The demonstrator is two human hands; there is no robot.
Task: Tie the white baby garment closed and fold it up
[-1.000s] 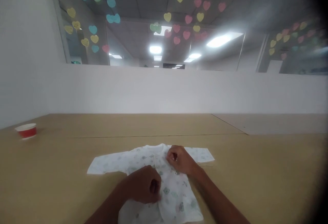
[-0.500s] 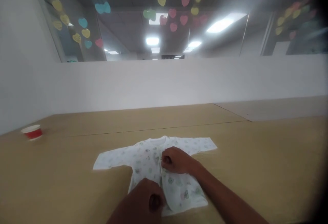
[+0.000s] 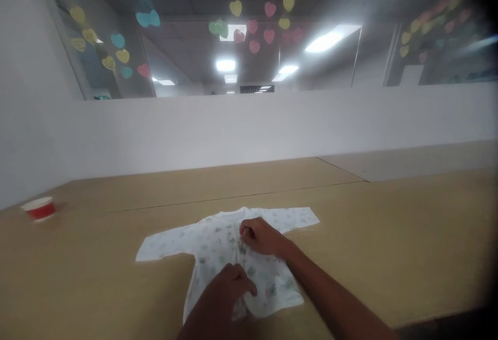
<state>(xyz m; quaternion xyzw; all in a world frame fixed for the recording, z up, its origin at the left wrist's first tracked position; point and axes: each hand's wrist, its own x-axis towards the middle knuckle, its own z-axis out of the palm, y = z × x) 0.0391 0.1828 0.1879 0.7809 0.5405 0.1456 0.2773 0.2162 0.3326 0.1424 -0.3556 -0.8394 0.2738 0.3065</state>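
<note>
A small white baby shirt (image 3: 218, 246) with a pale animal print lies spread on the table, sleeves out to both sides and its front opening running down the middle. My right hand (image 3: 261, 236) is closed in a pinch on the edge of the front opening, a little below the neckline. Lower on the same opening, my left hand (image 3: 231, 284) rests on the cloth with its thumb held away from its bent fingers. Part of the shirt's lower front is hidden under the left hand and forearm.
A red and white paper cup (image 3: 40, 209) stands at the far left of the wooden table (image 3: 389, 241). Behind it rises a white wall (image 3: 194, 132), topped by a glass pane with heart-shaped paper notes (image 3: 235, 8). A seam crosses the tabletop beyond the shirt.
My left hand has moved up along the front opening, and its thumb has come apart from the fingers. My right hand keeps its pinch near the top. The whole view has shifted slightly.
</note>
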